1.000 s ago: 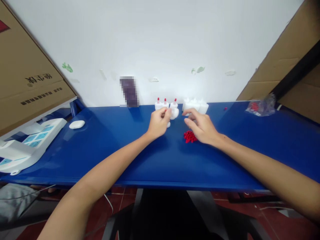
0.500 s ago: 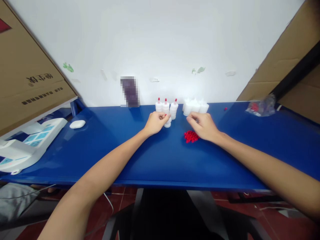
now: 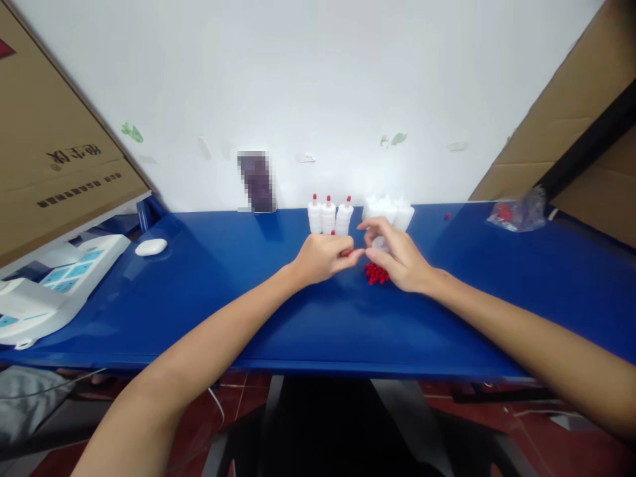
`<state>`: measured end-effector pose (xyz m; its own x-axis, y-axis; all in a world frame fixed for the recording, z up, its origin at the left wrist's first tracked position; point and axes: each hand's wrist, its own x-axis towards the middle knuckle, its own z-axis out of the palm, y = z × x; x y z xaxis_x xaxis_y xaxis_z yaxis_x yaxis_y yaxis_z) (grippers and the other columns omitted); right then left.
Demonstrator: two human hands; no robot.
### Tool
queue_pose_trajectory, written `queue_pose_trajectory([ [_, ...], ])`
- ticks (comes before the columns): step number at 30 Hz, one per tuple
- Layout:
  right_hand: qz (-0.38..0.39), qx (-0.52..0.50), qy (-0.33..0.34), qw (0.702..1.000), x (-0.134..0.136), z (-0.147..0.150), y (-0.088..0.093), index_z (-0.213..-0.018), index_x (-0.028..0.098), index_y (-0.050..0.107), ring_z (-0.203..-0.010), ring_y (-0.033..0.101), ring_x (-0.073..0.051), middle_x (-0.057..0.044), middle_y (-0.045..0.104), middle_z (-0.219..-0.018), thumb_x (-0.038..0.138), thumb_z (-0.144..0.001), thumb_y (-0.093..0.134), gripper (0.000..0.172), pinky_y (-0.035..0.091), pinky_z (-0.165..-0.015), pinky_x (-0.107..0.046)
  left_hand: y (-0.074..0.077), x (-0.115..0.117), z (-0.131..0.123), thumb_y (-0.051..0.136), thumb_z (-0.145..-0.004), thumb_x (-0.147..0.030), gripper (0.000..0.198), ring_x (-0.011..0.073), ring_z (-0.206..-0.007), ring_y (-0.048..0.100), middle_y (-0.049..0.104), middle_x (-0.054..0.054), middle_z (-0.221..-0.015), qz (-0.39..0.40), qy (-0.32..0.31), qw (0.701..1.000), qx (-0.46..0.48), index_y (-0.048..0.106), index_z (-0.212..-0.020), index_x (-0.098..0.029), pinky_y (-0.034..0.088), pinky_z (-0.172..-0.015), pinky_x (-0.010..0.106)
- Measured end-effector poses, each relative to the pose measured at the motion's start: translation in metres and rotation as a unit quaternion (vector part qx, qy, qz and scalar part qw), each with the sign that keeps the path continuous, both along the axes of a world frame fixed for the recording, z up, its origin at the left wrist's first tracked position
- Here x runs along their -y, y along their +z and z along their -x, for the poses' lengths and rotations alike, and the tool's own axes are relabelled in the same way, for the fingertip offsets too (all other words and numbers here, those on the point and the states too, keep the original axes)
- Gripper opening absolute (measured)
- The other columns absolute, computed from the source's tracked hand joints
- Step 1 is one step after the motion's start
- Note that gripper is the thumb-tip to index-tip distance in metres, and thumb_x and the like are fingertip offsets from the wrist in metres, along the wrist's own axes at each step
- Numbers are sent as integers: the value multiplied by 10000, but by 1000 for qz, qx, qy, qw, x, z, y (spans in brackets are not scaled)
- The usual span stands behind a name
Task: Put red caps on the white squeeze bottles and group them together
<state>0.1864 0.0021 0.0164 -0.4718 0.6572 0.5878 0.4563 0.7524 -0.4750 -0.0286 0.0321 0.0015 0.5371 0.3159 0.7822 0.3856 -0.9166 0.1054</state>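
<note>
My left hand [image 3: 320, 258] is closed in a pinch on a small red cap [image 3: 348, 253], which it holds out toward my right hand. My right hand [image 3: 400, 258] is wrapped round a small white bottle [image 3: 381, 244] without a cap. The two hands nearly touch above a pile of red caps [image 3: 376, 273] on the blue table [image 3: 223, 291]. Behind my hands stand three white bottles with red caps [image 3: 328, 215]. A fourth capped bottle's red tip [image 3: 332, 232] shows just behind my left hand. To their right is a cluster of uncapped white bottles [image 3: 392, 210].
A white mouse [image 3: 152, 247] and a white device with blue keys [image 3: 44, 288] lie at the left. Cardboard boxes [image 3: 54, 152] lean at both sides. A clear bag with red bits [image 3: 517, 213] and a stray red cap [image 3: 448, 216] lie at the back right.
My left hand set a capped bottle down by the row, then moved right with a red cap. My right hand picked up an uncapped bottle and brought it toward the left hand.
</note>
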Motion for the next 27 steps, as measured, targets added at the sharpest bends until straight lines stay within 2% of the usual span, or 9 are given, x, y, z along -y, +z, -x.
queue_pose_trajectory([
  [3, -18, 33, 58, 998, 8, 6, 2, -1351, 218, 417, -727, 602, -202, -26, 639, -895, 567, -994, 458, 501, 478, -704, -359, 1, 7, -9, 466, -1060, -417, 449, 85, -495, 483, 582, -29, -578, -127, -21, 992, -14, 546, -689, -176, 327, -516, 237],
  [7, -17, 55, 83, 995, 12, 11, 2, -1396, 207, 378, -697, 603, -200, -15, 645, -854, 576, -1003, 451, 544, 477, -704, -363, 2, 11, -11, 444, -1077, -424, 463, 95, -503, 521, 622, -15, -605, -191, -6, 981, -24, 549, -700, -176, 360, -527, 250],
  [14, 7, 75, 77, 994, 11, 9, 2, -1410, 203, 373, -689, 609, -211, -19, 664, -835, 562, -1002, 447, 549, 475, -699, -370, 3, 10, -8, 375, -1095, -422, 471, 112, -521, 536, 618, -2, -619, -226, 16, 971, -77, 572, -742, -179, 365, -537, 272],
  [20, 18, 93, 88, 992, 14, 9, 6, -1420, 187, 384, -658, 610, -209, 3, 663, -762, 362, -965, 473, 496, 451, -645, -344, 7, 9, -11, 367, -1096, -348, 427, 115, -512, 533, 627, -6, -639, -272, 3, 958, -86, 552, -750, -180, 369, -528, 276],
  [27, 31, 94, 61, 993, 17, 12, 9, -1384, 181, 452, -601, 613, -207, 29, 637, -679, 219, -898, 426, 488, 433, -596, -327, 6, 9, -10, 368, -1096, -384, 445, 113, -481, 530, 610, -16, -584, -261, 26, 961, -83, 546, -744, -178, 354, -513, 257],
])
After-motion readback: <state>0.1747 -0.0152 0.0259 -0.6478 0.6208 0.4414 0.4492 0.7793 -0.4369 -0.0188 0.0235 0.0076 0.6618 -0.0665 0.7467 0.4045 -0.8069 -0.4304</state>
